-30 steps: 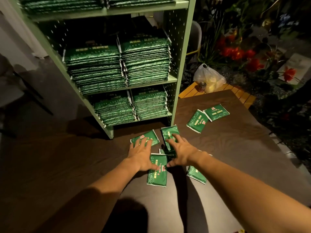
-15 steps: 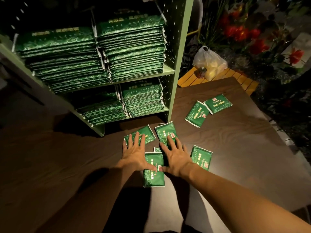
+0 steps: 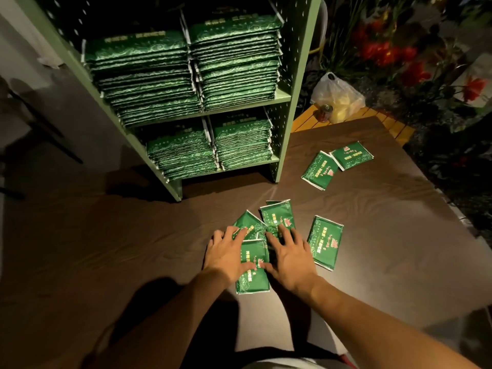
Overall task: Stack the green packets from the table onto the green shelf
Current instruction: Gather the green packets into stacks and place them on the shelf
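Both hands lie flat with fingers spread, pinching nothing: the left hand [image 3: 229,255] and right hand [image 3: 288,258] press on a small cluster of green packets [image 3: 253,267] at the table's [image 3: 106,249] centre. Since a second ago the packets under the palms have been drawn closer together — gathered, I judge, for one lift. One packet [image 3: 325,242] lies loose at 3 o'clock, two more [image 3: 336,166] at 1 o'clock; the green shelf [image 3: 290,97] stands at 12 o'clock.

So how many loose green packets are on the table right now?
7 visible: four clustered under the hands, one right of them, two farther right. More may be hidden.
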Demonstrator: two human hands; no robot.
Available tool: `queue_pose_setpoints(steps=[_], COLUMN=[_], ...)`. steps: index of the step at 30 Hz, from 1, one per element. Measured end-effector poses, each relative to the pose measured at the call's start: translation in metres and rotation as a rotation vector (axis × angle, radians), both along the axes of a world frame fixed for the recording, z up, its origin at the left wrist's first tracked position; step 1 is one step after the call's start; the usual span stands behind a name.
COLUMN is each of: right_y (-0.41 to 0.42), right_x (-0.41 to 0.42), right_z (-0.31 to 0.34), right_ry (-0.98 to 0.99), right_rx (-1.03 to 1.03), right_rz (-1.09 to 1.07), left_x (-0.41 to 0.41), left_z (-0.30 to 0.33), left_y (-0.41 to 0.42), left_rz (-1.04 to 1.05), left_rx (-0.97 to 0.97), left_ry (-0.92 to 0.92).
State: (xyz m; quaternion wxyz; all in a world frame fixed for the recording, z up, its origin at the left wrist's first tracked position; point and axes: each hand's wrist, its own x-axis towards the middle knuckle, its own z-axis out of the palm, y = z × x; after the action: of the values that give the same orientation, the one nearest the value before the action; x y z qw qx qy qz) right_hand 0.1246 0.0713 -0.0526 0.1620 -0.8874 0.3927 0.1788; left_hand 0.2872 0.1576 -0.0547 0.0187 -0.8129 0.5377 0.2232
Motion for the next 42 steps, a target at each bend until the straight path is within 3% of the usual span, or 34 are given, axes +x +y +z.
queue_pose_setpoints(steps=[13,16,19,22,29,35,42], right_y=[0.034,0.045,0.058,0.069,0.074,0.07,0.077], right_x=[-0.025,-0.016,-0.004,0.009,0.013,0.003,-0.001], right_z=[0.0,0.003,0.005,0.007,0.006,0.011,0.014], right_ry=[0.004,-0.129,-0.28,-0.168,-0.15,-0.193,-0.172], right_rx=[-0.067,-0.14,-0.081,0.071,0.244,0.215,0.159], right_rz=[-0.011,0.038,0.162,0.194,0.049,0.157,0.316], left_x=[-0.004,-0.001,0.003,0.01,0.012,0.005,0.016], left_z=[-0.009,-0.011,-0.014,-0.016,-0.016,-0.017,-0.018], left_y=[0.07,0.082,0.091,0.099,0.108,0.101,0.095], left_rz=[-0.028,-0.031,0.152,0.326,0.282,0.354,0.682], left_rx=[-0.05,-0.076,-0.211,-0.325,-0.18,-0.159,-0.159], left_ry=[0.058,0.123,0.312,0.334,0.231,0.194,0.421])
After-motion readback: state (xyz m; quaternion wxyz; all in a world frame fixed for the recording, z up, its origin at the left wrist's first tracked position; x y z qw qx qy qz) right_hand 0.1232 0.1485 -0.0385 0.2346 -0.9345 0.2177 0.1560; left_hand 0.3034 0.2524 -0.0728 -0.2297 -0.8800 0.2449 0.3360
